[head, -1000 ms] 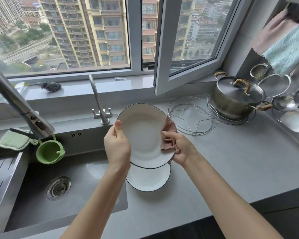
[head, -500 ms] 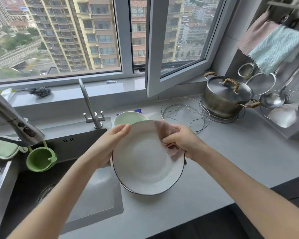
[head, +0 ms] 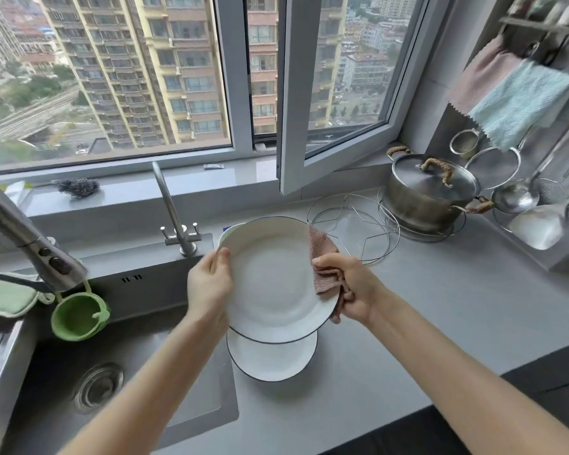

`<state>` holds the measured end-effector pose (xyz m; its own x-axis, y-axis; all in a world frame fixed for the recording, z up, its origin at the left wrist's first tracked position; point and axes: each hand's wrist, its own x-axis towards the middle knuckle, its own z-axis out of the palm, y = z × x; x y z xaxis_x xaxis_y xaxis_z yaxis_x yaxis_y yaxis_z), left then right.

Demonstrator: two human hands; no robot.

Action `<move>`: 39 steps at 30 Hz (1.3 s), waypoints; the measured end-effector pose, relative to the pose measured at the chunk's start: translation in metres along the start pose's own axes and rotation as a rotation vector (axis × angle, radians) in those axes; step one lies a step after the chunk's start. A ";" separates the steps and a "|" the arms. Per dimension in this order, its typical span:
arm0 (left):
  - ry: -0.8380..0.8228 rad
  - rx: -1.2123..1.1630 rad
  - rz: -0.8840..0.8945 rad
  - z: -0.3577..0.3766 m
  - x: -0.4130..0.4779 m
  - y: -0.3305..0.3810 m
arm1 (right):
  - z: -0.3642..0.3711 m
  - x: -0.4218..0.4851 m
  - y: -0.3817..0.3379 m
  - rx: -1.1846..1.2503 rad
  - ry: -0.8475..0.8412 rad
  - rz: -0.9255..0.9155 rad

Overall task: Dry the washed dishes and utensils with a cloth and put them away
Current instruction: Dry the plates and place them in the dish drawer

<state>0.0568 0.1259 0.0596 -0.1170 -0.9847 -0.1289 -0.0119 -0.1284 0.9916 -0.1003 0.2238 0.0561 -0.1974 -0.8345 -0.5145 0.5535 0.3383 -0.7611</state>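
The white plate [head: 270,277], held tilted at frame centre, is mid-drying. The pink cloth [head: 322,267] folds over its right rim, pinched there by the right hand [head: 352,287]; the left hand [head: 209,284] grips the left rim, thumb on the face. Just below, a second plate [head: 271,359] lies on the counter [head: 457,284]. Next: rotate the plate through the cloth; its back, hidden here, may be wet.

Grey counter [head: 440,307] with plate [head: 271,361], wire rack [head: 352,224]
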 end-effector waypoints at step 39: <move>-0.263 0.100 -0.348 0.023 -0.046 -0.072 | 0.037 -0.081 0.102 -0.107 1.063 -0.333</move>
<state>0.0404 0.1835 -0.0059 -0.3374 -0.8200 -0.4623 -0.1895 -0.4219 0.8866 0.0022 0.3095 0.0349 -0.9423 -0.1112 -0.3159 0.2820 0.2454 -0.9275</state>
